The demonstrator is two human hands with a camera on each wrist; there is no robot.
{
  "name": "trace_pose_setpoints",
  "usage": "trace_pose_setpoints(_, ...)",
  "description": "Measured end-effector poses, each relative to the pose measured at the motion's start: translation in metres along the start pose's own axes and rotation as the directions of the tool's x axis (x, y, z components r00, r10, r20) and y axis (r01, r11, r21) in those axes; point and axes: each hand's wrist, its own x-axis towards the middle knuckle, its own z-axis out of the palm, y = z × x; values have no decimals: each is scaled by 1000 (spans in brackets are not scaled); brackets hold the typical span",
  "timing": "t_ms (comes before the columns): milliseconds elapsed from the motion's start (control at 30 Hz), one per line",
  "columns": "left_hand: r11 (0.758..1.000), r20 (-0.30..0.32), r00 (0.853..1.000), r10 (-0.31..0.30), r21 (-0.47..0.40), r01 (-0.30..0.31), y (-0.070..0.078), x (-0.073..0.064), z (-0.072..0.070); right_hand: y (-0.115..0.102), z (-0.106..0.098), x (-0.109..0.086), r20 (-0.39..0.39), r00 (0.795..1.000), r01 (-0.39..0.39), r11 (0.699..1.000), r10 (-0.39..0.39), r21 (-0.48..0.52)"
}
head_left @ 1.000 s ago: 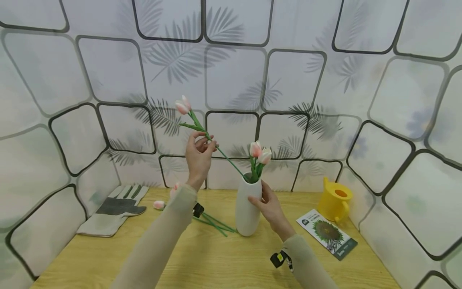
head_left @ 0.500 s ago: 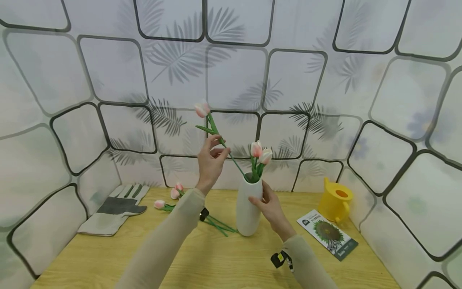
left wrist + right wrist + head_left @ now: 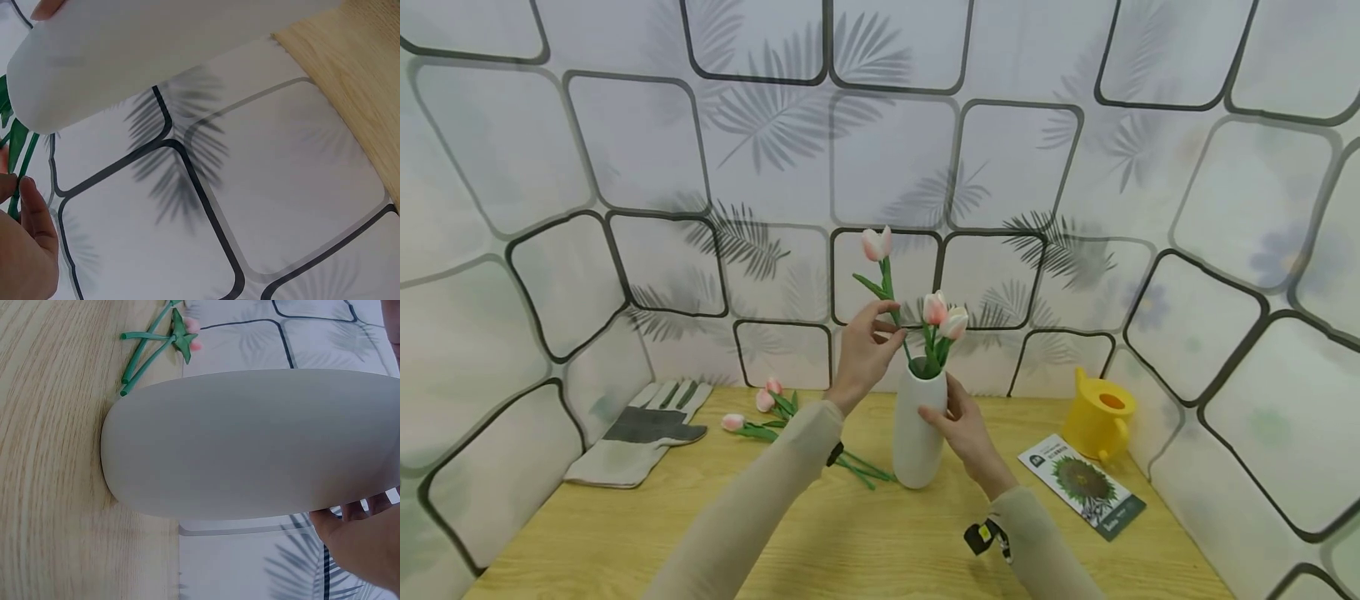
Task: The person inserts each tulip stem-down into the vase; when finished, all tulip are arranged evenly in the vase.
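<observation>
A white vase stands upright on the wooden table, with two pink-and-white tulips in its mouth. My right hand holds the vase from its right side, thumb on the front; the right wrist view shows the vase body with that hand at its upper part. My left hand pinches the green stem of another tulip just above the vase. The lower end of this stem goes into the vase's mouth, and its bloom leans slightly left. In the left wrist view, fingertips meet on the green stem.
More tulips lie on the table left of the vase, their stems crossing toward its base. A grey-and-white work glove lies at the far left. On the right are a yellow watering can and a seed packet. Patterned walls surround the table.
My left hand has moved right and down toward the vase, bringing the tulip more upright and its stem deeper into the mouth. My right hand has stayed on the vase.
</observation>
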Motion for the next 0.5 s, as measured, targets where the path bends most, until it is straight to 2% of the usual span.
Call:
trace_pose_setpoints(300,999,103,995,-17,31,14,-4,-9,14,2,1,0,-2,1000,16,1000,-16,11)
trace_pose_setpoints(500,998,136,990,-45,44,39,-4,-12,19,2,0,0,2,1000,23,1000,-23,11)
